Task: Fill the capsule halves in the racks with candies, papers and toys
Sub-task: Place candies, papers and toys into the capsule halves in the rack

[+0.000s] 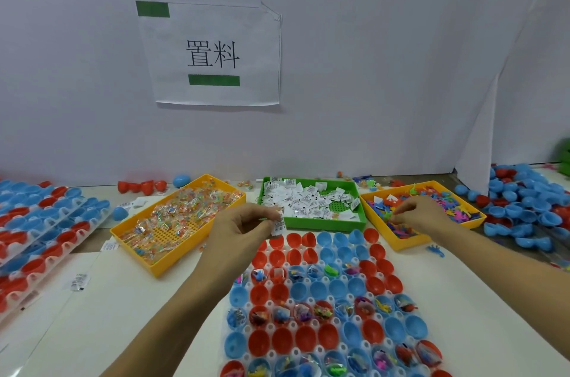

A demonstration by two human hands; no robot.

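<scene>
A clear rack (333, 355) in front of me holds rows of red and blue capsule halves; some rows hold candies, papers and toys, others are bare. My left hand (243, 224) hovers at the green paper tray's (311, 224) front edge and pinches a small white paper slip (277, 227) with a candy packet. My right hand (422, 214) reaches into the right yellow tray (407, 242) of small plastic toys and pinches a green toy (388, 216). A left yellow tray (135, 242) holds wrapped candies.
Stacked racks of red and blue halves (40, 231) lie at the left. A heap of loose blue and red halves (530, 207) fills the right. Stray slips (78, 281), a blue toy (435, 250) and loose halves (142, 186) lie on the white table. A labelled wall stands behind.
</scene>
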